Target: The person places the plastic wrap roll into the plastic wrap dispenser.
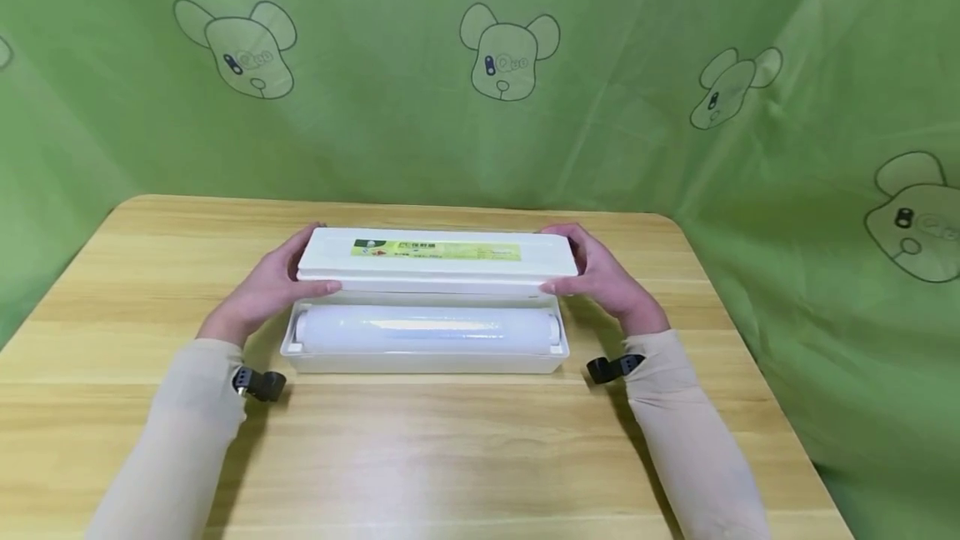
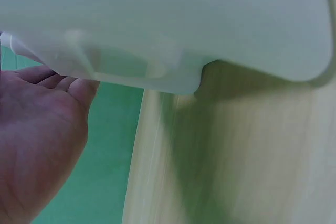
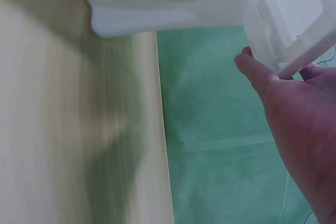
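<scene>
A long white plastic lid with a green and yellow label is held between both hands in the head view. My left hand grips its left end, thumb along the front edge and fingers behind. At the other end my right hand grips it in the same way. Just in front of and below the lid, the white box sits on the table with a roll of cling film lying in it. Each wrist view shows the hand at its end of the lid; the left fingertips are partly hidden there.
The wood-grain table has rounded far corners. Behind it and to the right hangs a green curtain printed with mouse-like heads. A black wrist camera is on the left sleeve, another wrist camera on the right.
</scene>
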The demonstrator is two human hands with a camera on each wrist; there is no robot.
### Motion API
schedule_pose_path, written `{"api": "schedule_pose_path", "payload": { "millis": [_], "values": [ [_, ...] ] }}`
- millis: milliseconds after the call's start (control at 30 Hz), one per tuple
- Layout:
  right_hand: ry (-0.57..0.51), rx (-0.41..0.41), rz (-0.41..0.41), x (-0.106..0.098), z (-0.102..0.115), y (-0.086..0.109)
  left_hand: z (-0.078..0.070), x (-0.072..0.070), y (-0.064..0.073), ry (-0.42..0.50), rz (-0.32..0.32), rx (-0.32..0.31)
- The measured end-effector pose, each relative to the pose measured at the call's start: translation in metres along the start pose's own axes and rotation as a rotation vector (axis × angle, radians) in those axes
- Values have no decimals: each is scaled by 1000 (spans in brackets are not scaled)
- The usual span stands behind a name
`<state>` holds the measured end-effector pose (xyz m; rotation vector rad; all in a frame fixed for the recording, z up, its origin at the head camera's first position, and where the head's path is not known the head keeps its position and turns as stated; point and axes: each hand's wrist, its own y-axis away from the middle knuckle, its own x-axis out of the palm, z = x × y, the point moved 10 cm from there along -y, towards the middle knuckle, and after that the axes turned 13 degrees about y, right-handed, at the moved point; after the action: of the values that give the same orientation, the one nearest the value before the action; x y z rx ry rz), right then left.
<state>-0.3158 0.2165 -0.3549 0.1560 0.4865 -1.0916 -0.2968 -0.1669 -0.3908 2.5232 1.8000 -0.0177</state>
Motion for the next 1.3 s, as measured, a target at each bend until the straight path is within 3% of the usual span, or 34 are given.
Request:
{"api": "schedule_pose_path", "payload": {
  "millis": [333,567,767,933,1300],
  "values": [
    [77,-45,76,6,0,5,-3,-2,9,24,-36,16],
    [99,-56,108,9,3,9,-8,-4,14,95,-81,70],
    [110,-23,134,10,0,12,-11,-1,17,111,-82,120],
    [156,4,124,9,-1,15,-12,2,21,119,-75,140],
    [225,-71,104,9,10,22,-17,7,30,99,-64,177]
  ]
}}
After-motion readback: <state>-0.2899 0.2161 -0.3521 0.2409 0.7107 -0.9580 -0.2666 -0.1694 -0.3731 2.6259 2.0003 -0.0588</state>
